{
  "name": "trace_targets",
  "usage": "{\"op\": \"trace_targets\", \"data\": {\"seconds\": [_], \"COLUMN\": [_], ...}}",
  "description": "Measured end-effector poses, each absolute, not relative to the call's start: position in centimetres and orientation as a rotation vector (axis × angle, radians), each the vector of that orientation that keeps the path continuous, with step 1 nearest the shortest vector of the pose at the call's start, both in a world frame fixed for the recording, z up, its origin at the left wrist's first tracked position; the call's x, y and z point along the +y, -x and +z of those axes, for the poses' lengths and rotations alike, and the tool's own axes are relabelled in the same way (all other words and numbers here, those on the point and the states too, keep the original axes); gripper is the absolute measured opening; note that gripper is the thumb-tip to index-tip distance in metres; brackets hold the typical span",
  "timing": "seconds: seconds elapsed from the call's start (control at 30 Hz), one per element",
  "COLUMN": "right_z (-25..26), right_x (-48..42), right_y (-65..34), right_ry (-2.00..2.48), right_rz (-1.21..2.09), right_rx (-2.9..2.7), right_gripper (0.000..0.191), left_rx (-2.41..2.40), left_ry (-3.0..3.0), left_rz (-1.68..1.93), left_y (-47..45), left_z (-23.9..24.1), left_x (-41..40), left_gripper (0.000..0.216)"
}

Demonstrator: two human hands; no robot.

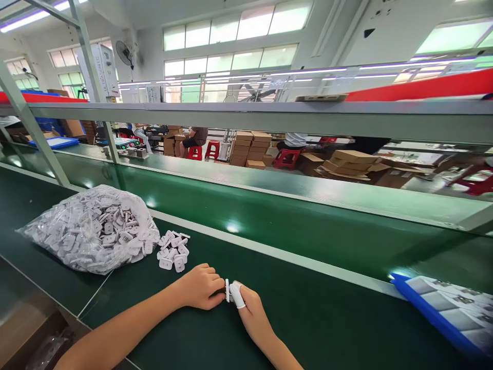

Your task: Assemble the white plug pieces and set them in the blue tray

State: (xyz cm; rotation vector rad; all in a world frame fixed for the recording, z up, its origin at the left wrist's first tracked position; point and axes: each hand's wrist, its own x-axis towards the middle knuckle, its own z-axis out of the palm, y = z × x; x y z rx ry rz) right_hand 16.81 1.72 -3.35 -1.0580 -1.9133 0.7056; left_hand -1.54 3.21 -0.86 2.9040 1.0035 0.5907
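Note:
In the head view, a small white plastic piece (pixel 227 291) is held on edge between my two hands, above the green work surface. My left hand (pixel 202 288) is closed, its thumb and fingertips pinching the piece from the left. White finger covers (pixel 237 296) sit on the digits of my right hand (pixel 252 311), which is closed against the piece's other side. Whether a second small part is hidden in the right fingers I cannot make out. Left of my hands lies a loose pile of similar white plastic pieces (pixel 173 250), beside a clear plastic bag (pixel 92 228) full of them.
A blue tray (pixel 427 308) with white parts in it, blurred, stands at the right. Behind the green work surface (pixel 308 318) runs a green conveyor belt (pixel 246 226). A metal shelf beam (pixel 246 121) crosses above it. Seated people, red stools and cardboard boxes (pixel 246 146) are beyond.

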Motion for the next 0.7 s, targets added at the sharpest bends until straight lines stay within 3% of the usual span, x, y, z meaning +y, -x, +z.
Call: {"op": "trace_targets", "data": {"seconds": [0.2,0.37,0.43,0.7], "right_z": [-3.3,-3.7,-3.7,-5.2], "right_x": [1.7,1.7,1.7,2.1], "right_y": [-17.3,-17.4,-17.3,-17.9], "right_ry": [1.134,1.110,1.097,1.050], "right_rz": [0.733,0.723,0.715,0.656], "right_rx": [-1.862,-1.932,-1.959,-2.023], "right_gripper": [0.045,0.043,0.042,0.042], "left_rx": [1.447,1.793,1.853,1.960], "left_ry": [-2.729,-2.496,-2.416,-2.265], "left_rz": [0.724,0.439,0.312,0.229], "left_y": [4.7,7.4,8.1,9.0], "left_z": [3.8,3.1,2.1,1.0], "left_x": [3.9,5.3,5.9,6.9], "left_gripper": [0.023,0.074,0.083,0.075]}}
